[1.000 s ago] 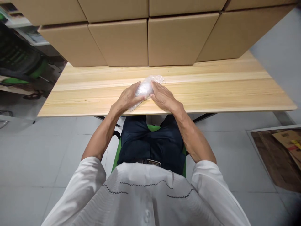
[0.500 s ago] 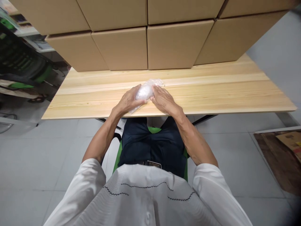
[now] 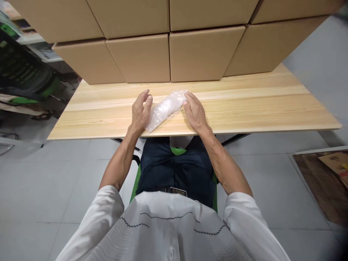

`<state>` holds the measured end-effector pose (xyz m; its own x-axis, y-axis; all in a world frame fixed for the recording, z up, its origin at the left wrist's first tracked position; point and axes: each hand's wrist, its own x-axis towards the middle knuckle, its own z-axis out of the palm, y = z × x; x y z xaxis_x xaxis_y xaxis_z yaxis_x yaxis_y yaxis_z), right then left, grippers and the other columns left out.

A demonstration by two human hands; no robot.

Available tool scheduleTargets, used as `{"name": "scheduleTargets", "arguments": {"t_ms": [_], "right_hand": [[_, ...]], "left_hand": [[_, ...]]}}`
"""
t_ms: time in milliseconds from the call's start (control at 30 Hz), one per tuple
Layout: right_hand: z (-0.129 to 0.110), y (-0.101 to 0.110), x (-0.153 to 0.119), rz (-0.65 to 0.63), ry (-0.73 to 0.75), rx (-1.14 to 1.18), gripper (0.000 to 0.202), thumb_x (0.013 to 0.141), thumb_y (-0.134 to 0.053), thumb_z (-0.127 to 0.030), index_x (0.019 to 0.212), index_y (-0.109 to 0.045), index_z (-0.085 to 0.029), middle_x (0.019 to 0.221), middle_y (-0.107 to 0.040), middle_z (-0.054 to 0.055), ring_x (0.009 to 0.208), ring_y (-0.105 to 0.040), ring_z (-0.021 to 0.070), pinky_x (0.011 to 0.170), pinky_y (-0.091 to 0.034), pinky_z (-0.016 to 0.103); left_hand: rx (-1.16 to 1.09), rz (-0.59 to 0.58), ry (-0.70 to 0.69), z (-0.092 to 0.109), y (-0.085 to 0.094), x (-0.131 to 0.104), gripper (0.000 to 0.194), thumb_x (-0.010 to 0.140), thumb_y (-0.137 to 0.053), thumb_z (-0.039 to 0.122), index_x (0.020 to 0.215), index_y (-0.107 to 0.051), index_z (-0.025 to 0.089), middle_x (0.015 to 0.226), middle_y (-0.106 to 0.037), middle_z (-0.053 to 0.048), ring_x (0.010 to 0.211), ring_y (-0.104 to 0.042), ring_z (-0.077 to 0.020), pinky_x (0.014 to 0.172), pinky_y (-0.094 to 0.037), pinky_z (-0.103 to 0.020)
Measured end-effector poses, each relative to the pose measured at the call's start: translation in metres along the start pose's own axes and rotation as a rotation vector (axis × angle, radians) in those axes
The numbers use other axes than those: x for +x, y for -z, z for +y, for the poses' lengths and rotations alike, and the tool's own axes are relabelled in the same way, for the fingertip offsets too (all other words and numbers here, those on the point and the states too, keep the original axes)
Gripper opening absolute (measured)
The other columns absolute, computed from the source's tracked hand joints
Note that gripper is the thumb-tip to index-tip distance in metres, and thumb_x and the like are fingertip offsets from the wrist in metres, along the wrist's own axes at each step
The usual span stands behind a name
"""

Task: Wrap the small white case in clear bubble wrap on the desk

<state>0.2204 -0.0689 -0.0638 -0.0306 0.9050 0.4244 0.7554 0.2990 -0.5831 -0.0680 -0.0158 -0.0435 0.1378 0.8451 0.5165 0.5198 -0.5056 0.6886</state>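
Note:
A bundle of clear bubble wrap (image 3: 166, 110) lies slantwise on the wooden table, its near end close to the front edge. Whatever it may contain is hidden by the plastic. My left hand (image 3: 141, 110) is at its left side, fingers raised and apart, thumb standing off the wrap. At the upper right end is my right hand (image 3: 194, 111), its fingers curved loosely and the tips at or against the bundle; I cannot tell whether they touch. Neither hand grips it.
Stacked cardboard boxes (image 3: 205, 54) form a wall along the back of the wooden table (image 3: 258, 108). A dark chair (image 3: 27, 69) and shelves stand at the left. On the floor at the right lies a brown mat (image 3: 320, 181) with flattened cardboard on it.
Both hands have come away from the bundle's middle: the left moved left and lifted its fingers, the right moved slightly right. More of the bubble wrap shows, stretched out longer.

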Motion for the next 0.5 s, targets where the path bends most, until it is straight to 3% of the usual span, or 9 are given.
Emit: {"name": "scheduleTargets", "arguments": {"t_ms": [133, 267, 400, 500], "right_hand": [[0.0003, 0.0014, -0.0005, 0.067, -0.046, 0.048, 0.091, 0.125, -0.013, -0.07, 0.183, -0.059, -0.017, 0.191, -0.057, 0.021, 0.183, -0.048, 0.0388, 0.153, -0.035, 0.069], [0.0034, 0.0023, -0.001, 0.123, -0.078, 0.062, 0.093, 0.124, -0.011, -0.073, 0.184, -0.057, -0.019, 0.189, -0.06, 0.022, 0.18, -0.051, 0.0415, 0.151, -0.037, 0.072], [0.0069, 0.0012, -0.0014, 0.174, -0.093, 0.014, 0.095, 0.125, -0.006, -0.071, 0.179, -0.062, -0.018, 0.18, -0.067, 0.024, 0.173, -0.06, 0.0404, 0.146, -0.045, 0.067], [0.0096, -0.0027, -0.0007, 0.214, -0.104, 0.042, 0.084, 0.127, -0.014, -0.067, 0.17, -0.068, -0.019, 0.168, -0.076, 0.023, 0.16, -0.071, 0.0383, 0.138, -0.054, 0.063]], "left_hand": [[0.014, 0.069, -0.006, 0.0029, -0.001, 0.0, 0.093, 0.118, -0.036, 0.097, 0.163, -0.072, 0.025, 0.157, -0.082, -0.017, 0.145, -0.08, -0.0311, 0.128, -0.063, -0.052], [0.065, 0.144, -0.03, 0.0036, -0.0005, 0.0002, 0.08, 0.118, -0.045, 0.092, 0.151, -0.079, 0.027, 0.137, -0.085, -0.012, 0.132, -0.084, -0.0293, 0.121, -0.067, -0.05], [0.106, 0.189, -0.067, 0.0033, 0.0005, 0.0004, 0.068, 0.119, -0.054, 0.085, 0.134, -0.084, 0.026, 0.121, -0.084, -0.011, 0.12, -0.082, -0.0278, 0.113, -0.067, -0.046], [0.071, 0.187, -0.121, 0.0, -0.0014, 0.0013, 0.06, 0.118, -0.061, 0.08, 0.128, -0.086, 0.026, 0.11, -0.081, -0.009, 0.109, -0.079, -0.026, 0.107, -0.066, -0.044]]}}
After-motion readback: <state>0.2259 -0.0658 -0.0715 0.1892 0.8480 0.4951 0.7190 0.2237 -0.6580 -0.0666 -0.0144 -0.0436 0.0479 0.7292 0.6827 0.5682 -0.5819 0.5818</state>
